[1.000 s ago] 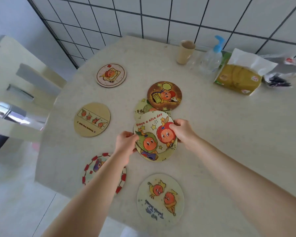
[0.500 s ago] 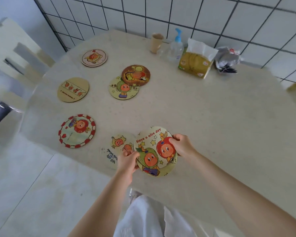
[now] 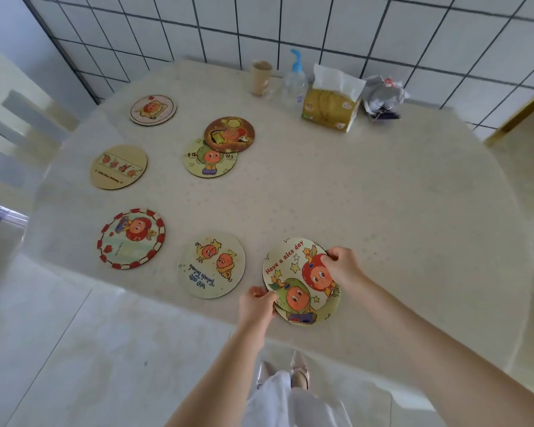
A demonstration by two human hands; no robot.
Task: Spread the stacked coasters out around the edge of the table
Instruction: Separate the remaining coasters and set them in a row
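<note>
A small stack of round coasters (image 3: pixel 296 272), its top one reading "Have a nice day", sits at the near edge of the beige round table (image 3: pixel 367 195). My left hand (image 3: pixel 258 305) grips the stack's lower left rim and my right hand (image 3: pixel 341 265) grips its right rim. Four single coasters lie along the left edge: a pink one (image 3: pixel 152 109), a tan one (image 3: pixel 118 167), a red-bordered one (image 3: pixel 131 238) and a cream one (image 3: pixel 211 265). Two overlapping coasters stay near the middle: a brown one (image 3: pixel 229 134) on a pale yellow one (image 3: pixel 208 160).
A cup (image 3: pixel 261 77), a blue-topped pump bottle (image 3: pixel 294 80), a yellow tissue pack (image 3: pixel 332 103) and a crumpled bag (image 3: pixel 383 95) stand at the far edge by the tiled wall. A chair (image 3: pixel 10 124) stands to the left. My feet (image 3: pixel 299 369) show below the table.
Both hands carried the stack from the table's middle to its near edge, to the right of the cream coaster. Two overlapping coasters stayed behind. My view shifted rightward along the table.
</note>
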